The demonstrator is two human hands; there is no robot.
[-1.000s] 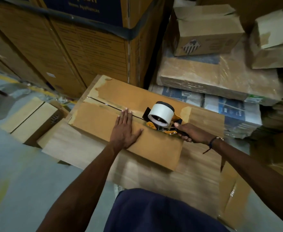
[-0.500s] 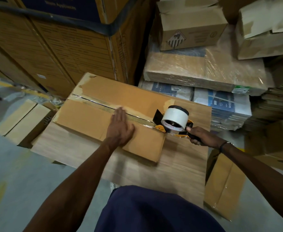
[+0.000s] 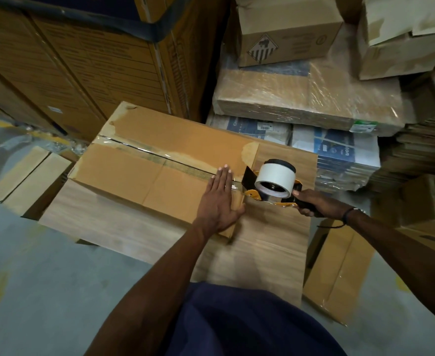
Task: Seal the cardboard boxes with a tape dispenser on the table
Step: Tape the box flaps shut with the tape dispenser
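A long brown cardboard box point(image 3: 139, 176) lies on a wooden table point(image 3: 262, 253), its two top flaps meeting along a centre seam covered by clear tape. My left hand point(image 3: 220, 201) presses flat, fingers straight, on the box's right end over the seam. Just past that end sits a yellow and black tape dispenser point(image 3: 273, 185) with a white tape roll; my right hand point(image 3: 319, 205) grips its black handle. A short stretch of tape runs from the dispenser to the box edge.
Tall stacked cartons point(image 3: 88, 60) stand behind the box. Shrink-wrapped flat cardboard bundles point(image 3: 301, 98) and loose boxes pile at the back right. A sealed box point(image 3: 23, 178) lies on the floor at left, another box point(image 3: 339, 265) leans by the table at right.
My right hand has drawn the dispenser rightwards along the seam and off the box's right end. My left hand has slid right along the taped seam behind it.
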